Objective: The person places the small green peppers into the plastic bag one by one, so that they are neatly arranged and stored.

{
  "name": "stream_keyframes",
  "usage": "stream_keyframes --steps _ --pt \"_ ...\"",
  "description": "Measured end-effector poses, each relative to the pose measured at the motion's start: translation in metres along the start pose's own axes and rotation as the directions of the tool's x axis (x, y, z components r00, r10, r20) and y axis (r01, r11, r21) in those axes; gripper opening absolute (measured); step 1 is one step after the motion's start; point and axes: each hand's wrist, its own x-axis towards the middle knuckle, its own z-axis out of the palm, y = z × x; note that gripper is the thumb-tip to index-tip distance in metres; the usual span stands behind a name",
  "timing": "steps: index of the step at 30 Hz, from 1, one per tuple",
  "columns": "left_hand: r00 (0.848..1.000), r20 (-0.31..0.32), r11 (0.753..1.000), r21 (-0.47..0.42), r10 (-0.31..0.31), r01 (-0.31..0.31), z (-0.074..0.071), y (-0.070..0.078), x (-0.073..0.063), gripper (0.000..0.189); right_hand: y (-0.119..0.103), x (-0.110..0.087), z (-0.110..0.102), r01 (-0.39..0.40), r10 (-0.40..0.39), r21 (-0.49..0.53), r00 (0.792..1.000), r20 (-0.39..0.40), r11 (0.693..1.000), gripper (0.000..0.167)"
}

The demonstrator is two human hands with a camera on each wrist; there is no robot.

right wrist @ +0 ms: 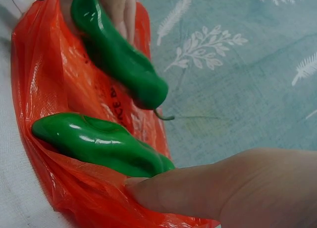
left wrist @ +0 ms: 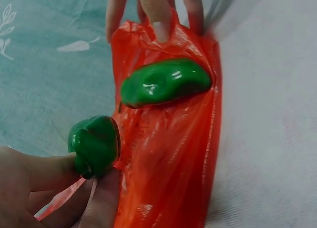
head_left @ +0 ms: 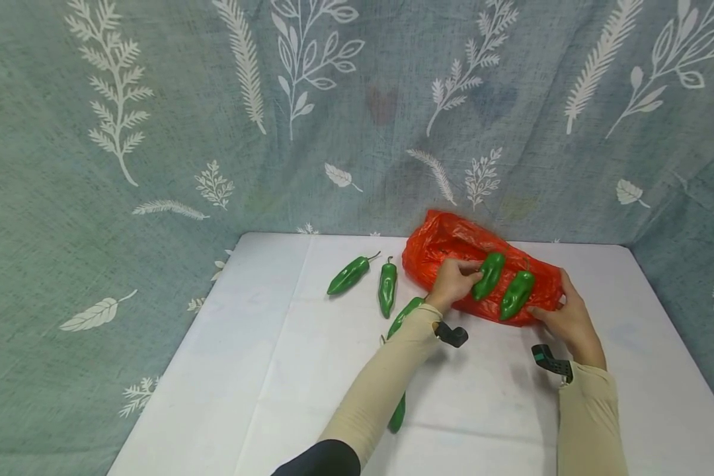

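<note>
A red plastic bag [head_left: 431,254] lies at the back of the white table. Over it my left hand [head_left: 449,283] pinches a green pepper [left wrist: 94,146] between thumb and fingers. A second green pepper [head_left: 517,295] rests on the bag's right part, its stem end toward the back. My right hand [head_left: 576,324] grips the right end of the bag, thumb [right wrist: 173,191] on top beside that second pepper. In the right wrist view the right hand's other fingers are hidden.
Left of the bag lie two green peppers, one tilted [head_left: 349,275] and one nearly upright [head_left: 387,289]. Another pepper [head_left: 404,316] is partly covered by the left forearm, and one more [head_left: 397,415] shows lower down. A patterned curtain [head_left: 345,119] hangs behind the table.
</note>
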Motion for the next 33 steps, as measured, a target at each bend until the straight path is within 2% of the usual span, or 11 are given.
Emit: stream_keyframes --steps 8,16,22,33 --pt "0.998 0.022 0.998 -0.011 -0.054 0.054 0.004 -0.003 -0.001 0.023 0.0 0.0 0.001 -0.008 0.008 -0.004 1.0 -0.003 1.0 0.109" --pt "1.0 -0.009 0.999 0.017 -0.027 0.027 0.012 -0.006 0.0 0.02 0.0 0.0 0.0 -0.011 0.011 0.0 1.0 0.002 1.0 0.11" --pt "0.999 -0.021 0.999 0.007 -0.039 0.04 0.017 -0.007 0.0 0.021 0.001 0.0 0.0 0.003 -0.003 -0.006 1.0 -0.003 1.0 0.108" --pt "0.999 -0.029 0.998 0.062 -0.023 0.025 0.023 -0.007 0.001 0.019 0.001 0.0 0.001 0.016 -0.016 -0.009 1.0 -0.009 1.0 0.107"
